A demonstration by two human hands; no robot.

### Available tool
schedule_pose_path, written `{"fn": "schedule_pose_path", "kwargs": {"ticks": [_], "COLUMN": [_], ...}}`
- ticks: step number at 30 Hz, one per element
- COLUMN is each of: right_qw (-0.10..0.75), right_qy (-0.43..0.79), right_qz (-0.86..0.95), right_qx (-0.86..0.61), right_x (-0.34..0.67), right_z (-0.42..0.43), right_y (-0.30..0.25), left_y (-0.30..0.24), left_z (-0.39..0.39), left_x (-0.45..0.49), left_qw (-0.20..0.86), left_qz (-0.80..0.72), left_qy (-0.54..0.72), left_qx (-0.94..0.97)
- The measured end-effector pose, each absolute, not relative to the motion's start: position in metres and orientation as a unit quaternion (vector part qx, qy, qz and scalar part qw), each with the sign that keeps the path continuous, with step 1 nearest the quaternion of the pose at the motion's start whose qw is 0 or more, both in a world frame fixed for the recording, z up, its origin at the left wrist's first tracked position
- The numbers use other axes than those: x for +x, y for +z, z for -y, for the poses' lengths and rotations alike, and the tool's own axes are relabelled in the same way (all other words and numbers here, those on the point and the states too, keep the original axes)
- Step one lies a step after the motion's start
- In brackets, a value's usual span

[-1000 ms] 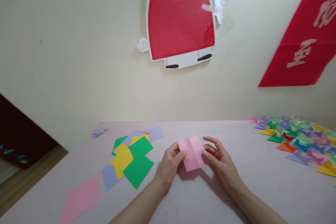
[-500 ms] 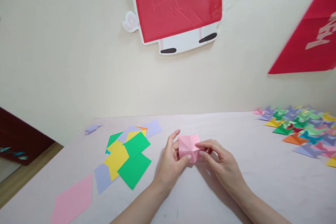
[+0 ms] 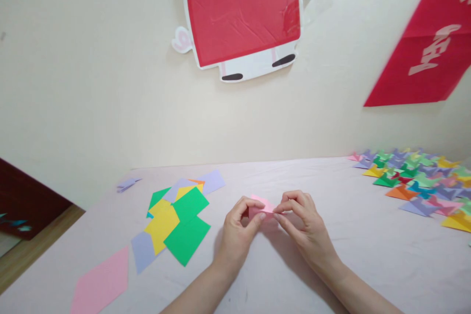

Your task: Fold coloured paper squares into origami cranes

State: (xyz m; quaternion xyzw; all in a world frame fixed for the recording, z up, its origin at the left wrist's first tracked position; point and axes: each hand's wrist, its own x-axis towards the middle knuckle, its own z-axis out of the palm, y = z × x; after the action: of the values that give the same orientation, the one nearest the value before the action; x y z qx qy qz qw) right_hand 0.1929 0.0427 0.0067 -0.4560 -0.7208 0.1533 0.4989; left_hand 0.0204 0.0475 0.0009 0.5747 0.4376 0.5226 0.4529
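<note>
A small pink paper piece [image 3: 262, 204], partly folded, sits between my two hands just above the pale table [image 3: 331, 255]. My left hand [image 3: 237, 233] pinches its left side with thumb and fingers closed on it. My right hand [image 3: 303, 228] pinches its right side the same way. Most of the paper is hidden behind my fingers. Left of my hands lies a loose pile of flat coloured paper squares [image 3: 176, 221], green, yellow and lilac. A single flat pink sheet [image 3: 101, 282] lies nearer the front left corner.
Several folded paper shapes in many colours [image 3: 419, 181] cover the table's far right. A small lilac folded piece [image 3: 127, 184] lies at the back left. The wall behind holds a red and white cartoon cutout [image 3: 243, 14] and a red banner [image 3: 423, 49]. The floor [image 3: 33, 250] shows at left.
The pink paper went from an open creased square to a collapsed, much smaller fold. Both hands closed in on it and lowered toward the table.
</note>
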Motion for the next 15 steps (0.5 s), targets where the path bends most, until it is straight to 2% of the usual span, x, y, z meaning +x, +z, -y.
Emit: {"fn": "schedule_pose_path", "kwargs": {"ticks": [7, 15], "right_qw": [0.488, 0.504], "right_qy": [0.138, 0.128], "right_qz": [0.743, 0.732], "right_qx": [-0.436, -0.441], "right_x": [0.1934, 0.1921], "right_z": [-0.0435, -0.0438], "right_y": [0.0077, 0.0042], "left_y": [0.0035, 0.0027], "left_z": [-0.0447, -0.0449], "left_x": [0.0282, 0.0269], "left_qw": [0.542, 0.509], "left_qz": [-0.408, -0.404], "left_qy": [0.533, 0.549], "left_qx": [0.507, 0.526]}}
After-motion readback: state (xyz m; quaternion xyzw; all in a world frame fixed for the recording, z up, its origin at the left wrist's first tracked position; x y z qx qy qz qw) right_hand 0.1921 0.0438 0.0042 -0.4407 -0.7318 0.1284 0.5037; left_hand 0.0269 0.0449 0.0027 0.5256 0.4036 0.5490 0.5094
